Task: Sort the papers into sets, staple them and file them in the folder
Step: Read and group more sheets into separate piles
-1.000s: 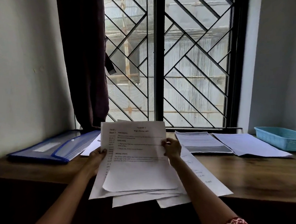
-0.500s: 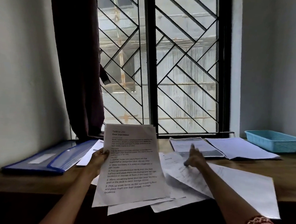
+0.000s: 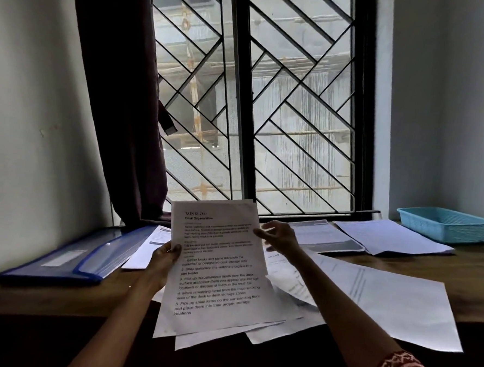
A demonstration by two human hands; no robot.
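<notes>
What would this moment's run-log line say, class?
phase: sorting | left hand: grips held papers | right hand: at their right edge | folder: on desk, left | stapling: not yet done

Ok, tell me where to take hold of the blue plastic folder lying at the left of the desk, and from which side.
Take the blue plastic folder by its near right edge, coming from the right: there its layers fan open towards the loose white sheet, and it lies flat on the wooden desk, its far side near the wall.
</notes>
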